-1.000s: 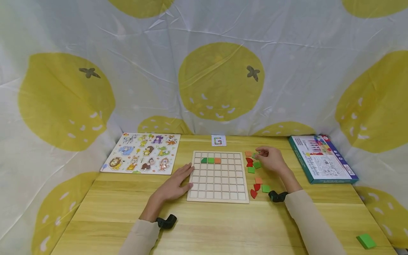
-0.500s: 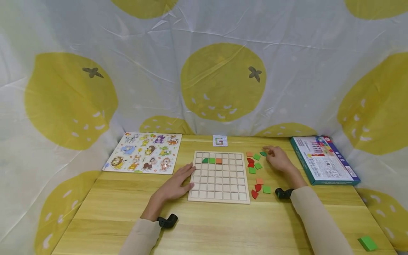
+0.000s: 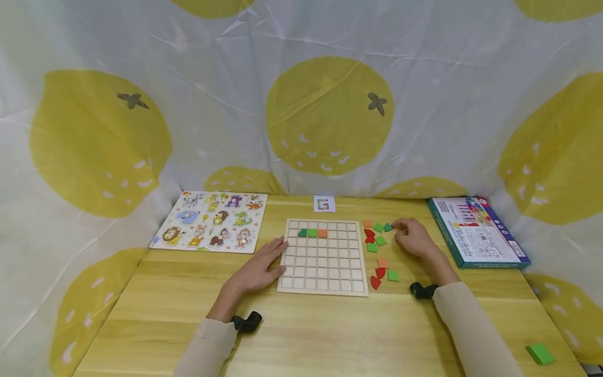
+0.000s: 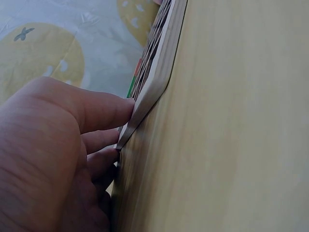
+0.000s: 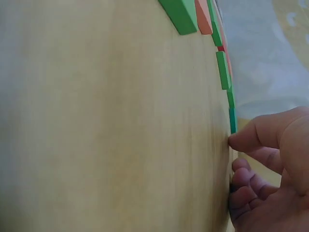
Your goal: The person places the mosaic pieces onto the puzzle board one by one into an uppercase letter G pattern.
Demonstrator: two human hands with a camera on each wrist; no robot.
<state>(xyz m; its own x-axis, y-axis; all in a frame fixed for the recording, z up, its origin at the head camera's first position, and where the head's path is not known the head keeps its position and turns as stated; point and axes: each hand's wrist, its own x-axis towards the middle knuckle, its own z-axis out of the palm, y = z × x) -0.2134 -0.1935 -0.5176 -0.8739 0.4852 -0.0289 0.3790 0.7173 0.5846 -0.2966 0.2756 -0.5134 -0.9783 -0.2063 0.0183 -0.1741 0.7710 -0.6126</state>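
My left hand (image 3: 256,268) rests at the left edge of a wooden grid board (image 3: 322,287), fingers extended and thumb touching its rim. In the left wrist view the thumb lies against the board's side (image 4: 153,87). On the board's second row sit a dark green curved piece (image 3: 303,233), a light green square (image 3: 312,233) and an orange square (image 3: 322,233). My right hand (image 3: 414,238) is on the table right of the loose pieces, its fingers loosely bent. Its fingertips are right beside a dark green curved piece (image 3: 388,227), with nothing visible between thumb and fingers.
Loose green squares (image 3: 393,275), orange squares (image 3: 382,263) and red curved pieces (image 3: 375,283) lie along the board's right side. A pattern card (image 3: 324,203) is behind it. An animal puzzle (image 3: 209,222) stands left, a game box (image 3: 478,233) right. A green block (image 3: 540,354) lies near right.
My right hand has moved right, away from the light green pieces, leaving the dark green curved piece in plain sight beside its fingertips. The left hand stays at the board's edge.
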